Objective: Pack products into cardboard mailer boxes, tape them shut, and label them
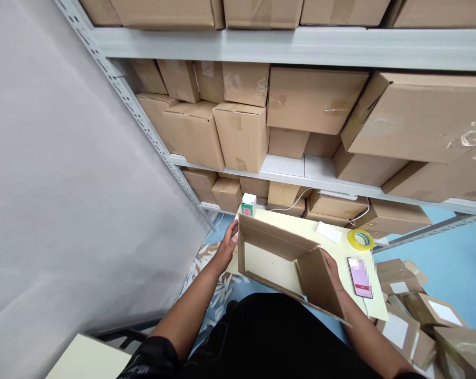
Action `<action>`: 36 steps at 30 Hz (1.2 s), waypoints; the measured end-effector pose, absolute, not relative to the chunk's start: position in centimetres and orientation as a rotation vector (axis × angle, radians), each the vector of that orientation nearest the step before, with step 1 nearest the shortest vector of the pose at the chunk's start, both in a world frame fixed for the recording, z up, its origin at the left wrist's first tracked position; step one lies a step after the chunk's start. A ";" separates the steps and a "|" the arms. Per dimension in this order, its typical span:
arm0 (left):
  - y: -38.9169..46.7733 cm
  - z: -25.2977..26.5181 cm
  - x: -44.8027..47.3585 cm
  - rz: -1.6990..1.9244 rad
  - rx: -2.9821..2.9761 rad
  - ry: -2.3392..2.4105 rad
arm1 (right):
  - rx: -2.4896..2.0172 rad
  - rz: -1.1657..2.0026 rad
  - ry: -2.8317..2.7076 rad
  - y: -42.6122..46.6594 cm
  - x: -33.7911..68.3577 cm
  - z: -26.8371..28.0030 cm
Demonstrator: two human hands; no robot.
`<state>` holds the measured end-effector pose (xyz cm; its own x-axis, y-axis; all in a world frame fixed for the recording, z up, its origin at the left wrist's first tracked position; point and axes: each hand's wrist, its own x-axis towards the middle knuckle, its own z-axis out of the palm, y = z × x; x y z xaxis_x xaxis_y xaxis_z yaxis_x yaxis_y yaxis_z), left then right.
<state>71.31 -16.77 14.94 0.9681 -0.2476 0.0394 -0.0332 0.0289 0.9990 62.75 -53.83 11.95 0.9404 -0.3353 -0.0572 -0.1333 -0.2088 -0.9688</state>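
Observation:
An unfolded cardboard box [275, 237] is held between my two hands above a pale yellow table [295, 222]. Its walls stand squared out, and the tabletop shows through the middle, so both its ends look open. My left hand [226, 247] grips the left end, fingers against the outer wall. At the other end my right hand [333, 267] holds the right wall; that wall's panel covers part of the hand. Just beyond the left corner stands a small white and green box [249, 204]. A yellow tape roll [361, 239] and a phone [360, 277] lie to the right.
A white flat item [328, 231] lies on the table's far side. Behind it, metal shelves [261, 45] carry many cartons. Labelled parcels [397, 329] are piled on the floor at right. White strips [218, 300] litter the floor at left, beside a grey wall [83, 173].

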 end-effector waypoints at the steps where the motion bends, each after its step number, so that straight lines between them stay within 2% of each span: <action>1: -16.7 15.2 71.0 -0.192 1.517 -0.272 | -1.787 -0.193 0.415 -53.9 61.9 12.2; 8: -14.6 16.7 69.3 -0.144 1.573 -0.464 | -1.827 -0.187 0.295 -54.1 56.2 12.8; 17: -16.1 17.4 71.3 -0.293 1.988 -0.854 | -2.118 -0.291 0.327 -53.8 60.6 11.2; 21: -14.2 17.3 70.5 -0.241 1.894 -0.858 | -2.075 -0.224 0.252 -55.4 59.6 12.4; 28: -11.2 17.2 68.2 -0.442 1.932 -0.903 | -1.958 0.037 -0.025 -56.7 54.9 15.4; 36: -11.4 16.9 68.4 -0.549 1.920 -0.868 | -1.811 0.074 0.081 -55.0 54.2 14.5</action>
